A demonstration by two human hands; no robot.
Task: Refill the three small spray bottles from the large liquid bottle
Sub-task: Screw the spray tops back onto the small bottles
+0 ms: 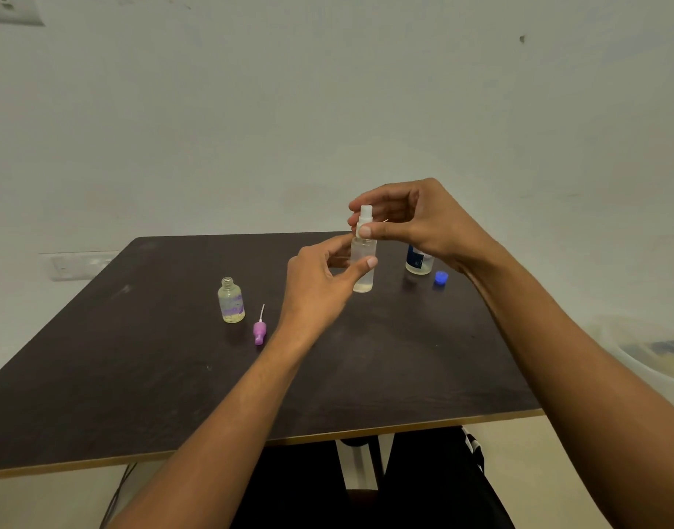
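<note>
Spillage is the main risk at this moment. A clear spray bottle [363,267] is held above the dark table [137,376]: its body is pinched by the left hand [320,288], thumb in front, while its white spray top [365,221] is clamped between thumb and fingers of the right hand [415,219]. Only a little liquid is seen at its bottom. Whether the top is being screwed on or off cannot be told.

If the body is squeezed or tilted as the top comes free, liquid could be lost. If the pinch is loose, the bottle could be dropped onto the table.

A second small bottle [231,300] stands open to the left, its purple spray top [260,330] lying just beside it; both could be knocked by the left forearm. The large bottle [418,261] stands uncapped behind the right wrist, mostly hidden, with its blue cap [441,278] beside it, and could be toppled if that wrist is lowered carelessly. A third small bottle is not seen.
</note>
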